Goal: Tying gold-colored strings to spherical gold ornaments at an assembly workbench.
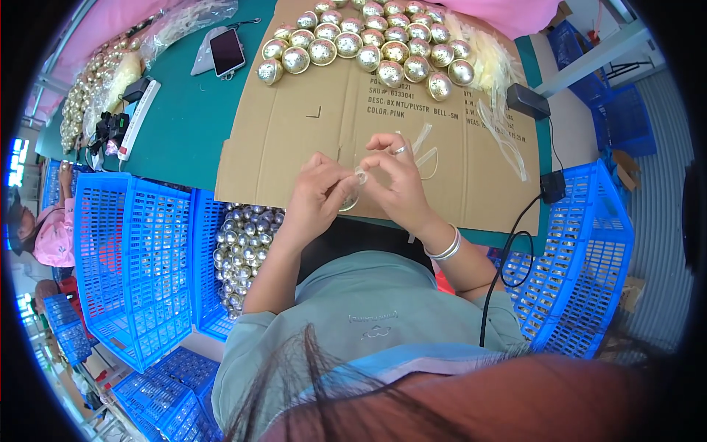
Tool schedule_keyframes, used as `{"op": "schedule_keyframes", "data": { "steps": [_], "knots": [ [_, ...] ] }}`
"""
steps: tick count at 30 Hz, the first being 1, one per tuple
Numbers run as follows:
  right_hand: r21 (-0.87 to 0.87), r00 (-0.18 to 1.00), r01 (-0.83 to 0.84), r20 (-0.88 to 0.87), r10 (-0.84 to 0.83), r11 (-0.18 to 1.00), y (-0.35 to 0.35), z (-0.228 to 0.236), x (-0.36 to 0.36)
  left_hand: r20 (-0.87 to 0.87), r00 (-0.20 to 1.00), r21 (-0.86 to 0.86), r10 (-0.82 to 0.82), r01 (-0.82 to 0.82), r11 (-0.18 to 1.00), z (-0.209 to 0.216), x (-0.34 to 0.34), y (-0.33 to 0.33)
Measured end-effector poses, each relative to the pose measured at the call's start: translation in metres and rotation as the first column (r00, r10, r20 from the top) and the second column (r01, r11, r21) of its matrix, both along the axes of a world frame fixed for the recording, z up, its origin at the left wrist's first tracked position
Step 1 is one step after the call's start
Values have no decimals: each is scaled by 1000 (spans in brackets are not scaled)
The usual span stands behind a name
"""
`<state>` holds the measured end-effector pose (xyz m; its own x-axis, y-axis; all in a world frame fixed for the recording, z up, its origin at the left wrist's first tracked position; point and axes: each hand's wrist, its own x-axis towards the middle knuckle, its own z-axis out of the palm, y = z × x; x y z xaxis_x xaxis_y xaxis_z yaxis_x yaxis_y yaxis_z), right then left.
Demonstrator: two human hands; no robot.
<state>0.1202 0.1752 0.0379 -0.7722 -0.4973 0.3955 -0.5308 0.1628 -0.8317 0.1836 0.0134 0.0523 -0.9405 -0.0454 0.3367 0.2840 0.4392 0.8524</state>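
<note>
Ribbon [361,177] sits clamped in both my grips, left hand [322,189] and right hand [396,180], beside 1 half-hidden bell [349,202]. I see gold bells [356,46] on flattened cardboard [283,147].

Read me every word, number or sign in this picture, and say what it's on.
Cardboard sheet: black printed letters and numbers, partly legible, not quoted here; some upper print sits behind gold balls.
Same sheet: a black corner-shaped mark, left of the print.
Green shirt: small chest print above an outline drawing, too small to read.
</note>
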Motion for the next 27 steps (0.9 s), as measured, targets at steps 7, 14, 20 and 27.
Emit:
{"op": "schedule_keyframes", "data": {
  "steps": [7,14,20,27],
  "knots": [
    [71,923,133,-371,-98,989,-1,6,9,296,955,327,8,-109,939,-7,5,4],
    [-30,969,113,-219,-117,993,1,12,10,314,942,744,-120,-166,647,-12,4,17],
    [48,990,87,-119,-81,995,6,17,10,197,974,471,111,-193,861,-20,4,18],
    [-270,872,-87,445,204,959,3,17,7,55,997,623,-63,15,782,-26,3,16]
  ]
}}
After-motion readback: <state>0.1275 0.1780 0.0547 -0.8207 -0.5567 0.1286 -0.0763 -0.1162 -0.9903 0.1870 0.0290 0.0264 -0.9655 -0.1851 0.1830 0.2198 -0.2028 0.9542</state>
